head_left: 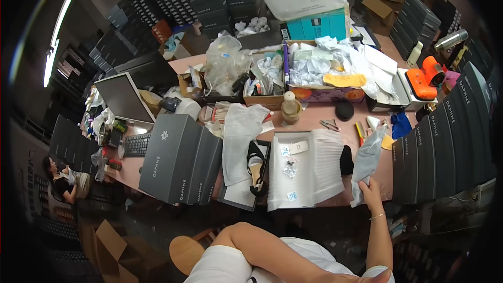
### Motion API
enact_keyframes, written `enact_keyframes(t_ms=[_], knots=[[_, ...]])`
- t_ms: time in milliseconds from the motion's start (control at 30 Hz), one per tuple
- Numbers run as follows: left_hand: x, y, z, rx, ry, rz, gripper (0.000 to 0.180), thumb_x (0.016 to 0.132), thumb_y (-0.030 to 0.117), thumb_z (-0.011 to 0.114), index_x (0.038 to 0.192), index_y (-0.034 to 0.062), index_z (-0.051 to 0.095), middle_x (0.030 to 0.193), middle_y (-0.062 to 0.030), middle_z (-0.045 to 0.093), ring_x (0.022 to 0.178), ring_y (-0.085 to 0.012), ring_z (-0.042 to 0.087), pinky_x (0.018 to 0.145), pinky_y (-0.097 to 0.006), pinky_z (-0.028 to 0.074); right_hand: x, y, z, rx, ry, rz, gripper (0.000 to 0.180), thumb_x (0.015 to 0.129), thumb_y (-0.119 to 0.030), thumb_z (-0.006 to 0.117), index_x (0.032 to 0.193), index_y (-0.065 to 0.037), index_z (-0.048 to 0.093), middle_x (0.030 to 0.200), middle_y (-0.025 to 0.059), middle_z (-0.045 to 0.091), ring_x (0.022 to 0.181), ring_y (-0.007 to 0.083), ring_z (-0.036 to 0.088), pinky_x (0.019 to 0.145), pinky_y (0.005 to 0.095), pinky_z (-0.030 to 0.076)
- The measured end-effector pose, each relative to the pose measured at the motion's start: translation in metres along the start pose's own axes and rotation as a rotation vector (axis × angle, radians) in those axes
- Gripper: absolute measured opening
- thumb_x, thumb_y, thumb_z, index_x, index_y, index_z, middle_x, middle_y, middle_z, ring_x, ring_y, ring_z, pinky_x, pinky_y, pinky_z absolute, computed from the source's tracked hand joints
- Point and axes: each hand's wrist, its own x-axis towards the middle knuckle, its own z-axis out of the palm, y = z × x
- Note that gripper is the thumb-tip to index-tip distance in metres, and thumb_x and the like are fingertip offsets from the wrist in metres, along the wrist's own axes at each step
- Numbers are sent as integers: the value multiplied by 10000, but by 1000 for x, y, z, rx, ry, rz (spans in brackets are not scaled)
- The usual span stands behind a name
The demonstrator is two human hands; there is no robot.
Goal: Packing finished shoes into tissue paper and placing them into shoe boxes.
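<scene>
My right hand (370,195) is closed around the lower end of a limp, pale grey cloth (368,160), lifted over the right part of the table. My left forearm crosses low in front of me toward the right; only a bit of my left hand (384,278) shows at the lower edge, its fingers hidden. In front of me lies an open shoe box (280,178) lined with white pleated padding (326,165), with small packets inside. Left of it, a black strappy sandal (255,167) rests in another box beside white tissue paper (241,141).
Dark grey shoe boxes are stacked at the left (173,157) and right (440,147). Behind stand a jar (291,109), a round black pad (344,110), scissors (329,125), and a carton full of crumpled paper (325,93). A monitor (124,100) stands far left; another person (68,183) sits beyond.
</scene>
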Motion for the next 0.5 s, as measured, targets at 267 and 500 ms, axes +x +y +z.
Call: enact_keyframes(t_ms=[267,500], knots=[[-24,29,7,473,52,-123,653,946,509,355,1239,-45,538,1369,-210,410,1288,-332,376,1066,-419,276,-22,-92,59,153,-245,-99,169,867,-104,613,998,2,627,872,-19,618,790,68,557,723,244,463],[-191,77,-33,2349,1355,110,1063,707,564,736,1416,-51,237,1453,-231,261,1357,-345,290,1102,-426,255,-34,-125,131,157,-250,-235,234,905,-155,607,1069,3,553,883,2,588,778,59,509,669,230,447]])
